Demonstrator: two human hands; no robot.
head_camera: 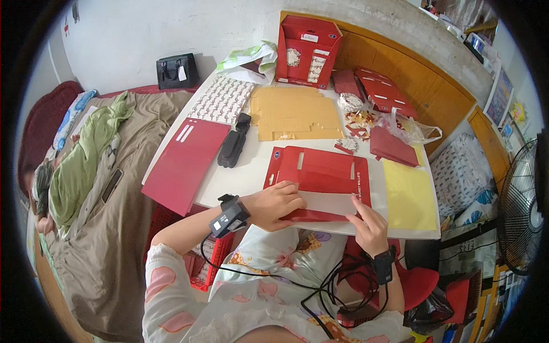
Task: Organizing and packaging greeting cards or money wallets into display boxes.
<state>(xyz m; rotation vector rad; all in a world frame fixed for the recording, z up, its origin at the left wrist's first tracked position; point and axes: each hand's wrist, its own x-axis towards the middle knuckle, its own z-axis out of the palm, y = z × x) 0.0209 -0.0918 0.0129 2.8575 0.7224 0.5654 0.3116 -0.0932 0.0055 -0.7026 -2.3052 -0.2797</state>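
Observation:
A red cardboard packaging blank (324,171) with cut-out slots and printed writing lies at the table's front edge. Along its near side a folded strip shows a pale inner face (328,203), with a red band below it. My left hand (274,206) grips the left end of this fold, fingers curled on top and thumb at the near edge. At the strip's right end, the thumb and forefinger of my right hand (369,227) hold its edge between them. Both wrists wear black strapped devices; a black cable (257,273) runs across my lap.
Beyond the blank lies a brown cardboard sheet (296,113). Dark red card sheets (186,165) and a black pouch (231,148) are at left. A standing red display box (309,51) is at the back. Yellow paper (409,193) lies right, near a fan (523,206). Someone lies on the bed.

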